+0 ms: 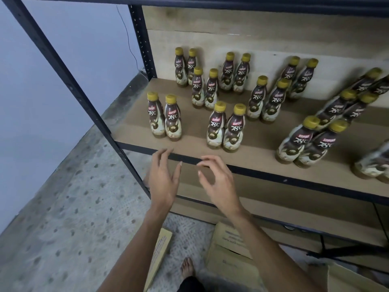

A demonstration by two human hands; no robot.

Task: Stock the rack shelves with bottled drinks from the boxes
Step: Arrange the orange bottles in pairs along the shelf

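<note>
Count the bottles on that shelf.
22 bottles, upright in pairs on the shelf: three pairs left, four middle, three right, one pair cropped at the right edge. More may sit beyond the frame.

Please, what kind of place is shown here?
Probably a storeroom or shop back room: a dark metal rack holding paired bottled drinks, with cardboard boxes on a bare concrete floor.

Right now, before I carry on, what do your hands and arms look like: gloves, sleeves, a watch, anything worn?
Nothing is worn on either. The left hand and right hand are bare, with no gloves, and no rings show. The left forearm and right forearm are bare too, right down to the frame's lower edge: no sleeve, watch or bracelet is in view. The arms are slim.
</note>
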